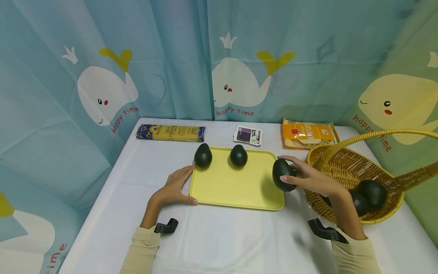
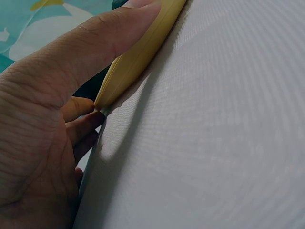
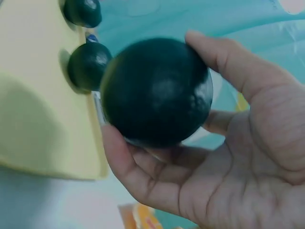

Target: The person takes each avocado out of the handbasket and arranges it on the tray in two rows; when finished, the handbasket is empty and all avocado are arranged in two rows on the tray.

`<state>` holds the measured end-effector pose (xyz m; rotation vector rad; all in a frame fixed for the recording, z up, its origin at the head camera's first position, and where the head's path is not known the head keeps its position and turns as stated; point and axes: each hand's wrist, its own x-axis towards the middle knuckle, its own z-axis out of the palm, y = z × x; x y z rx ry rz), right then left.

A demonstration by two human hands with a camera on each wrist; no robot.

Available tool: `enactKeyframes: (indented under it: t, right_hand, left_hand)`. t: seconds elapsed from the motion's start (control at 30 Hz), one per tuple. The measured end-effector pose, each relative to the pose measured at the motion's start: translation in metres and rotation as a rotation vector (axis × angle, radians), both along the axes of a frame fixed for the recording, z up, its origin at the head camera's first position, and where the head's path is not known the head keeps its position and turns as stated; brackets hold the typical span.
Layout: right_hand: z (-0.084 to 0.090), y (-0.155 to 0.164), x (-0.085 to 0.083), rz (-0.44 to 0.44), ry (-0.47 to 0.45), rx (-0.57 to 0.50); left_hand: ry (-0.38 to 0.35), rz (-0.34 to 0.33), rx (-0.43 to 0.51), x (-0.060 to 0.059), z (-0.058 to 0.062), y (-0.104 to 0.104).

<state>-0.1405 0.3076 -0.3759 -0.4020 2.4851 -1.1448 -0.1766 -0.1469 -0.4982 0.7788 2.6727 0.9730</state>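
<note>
A dark green avocado [image 1: 282, 170] is gripped by my right hand [image 1: 313, 178] above the right edge of the yellow tray [image 1: 227, 186]. The right wrist view has thumb and fingers wrapped around the held avocado [image 3: 157, 93]. My left hand [image 1: 172, 187] rests against the tray's left side with fingers spread. Up close in the left wrist view, the left thumb [image 2: 95, 45] lies along the tray's rim [image 2: 138, 59]. Two more avocados sit on the tray, one at the far left corner [image 1: 203, 156] and one near the middle of its far edge [image 1: 238, 156].
At the right, a wicker basket [image 1: 337, 167] with a tall handle contains several avocados [image 1: 373, 193], partly hidden by my right forearm. Along the back lie a long yellow package [image 1: 171, 133], a small purple-labelled pack [image 1: 248, 135] and an orange bag [image 1: 308, 133]. A whale-print curtain stands behind.
</note>
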Motion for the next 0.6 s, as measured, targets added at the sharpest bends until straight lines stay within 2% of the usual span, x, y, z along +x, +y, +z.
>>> enactKeyframes:
  t: [0.33,0.6]
  right_hand:
    - [-0.023,-0.02,-0.027,-0.221,-0.116,-0.103]
    - [-0.042,-0.033,-0.047,-0.318,-0.054,-0.042]
  left_hand:
    - [-0.001,-0.01,-0.003,0.0,0.002,0.0]
    - [-0.005,-0.004,-0.006,-0.001,0.001,0.001]
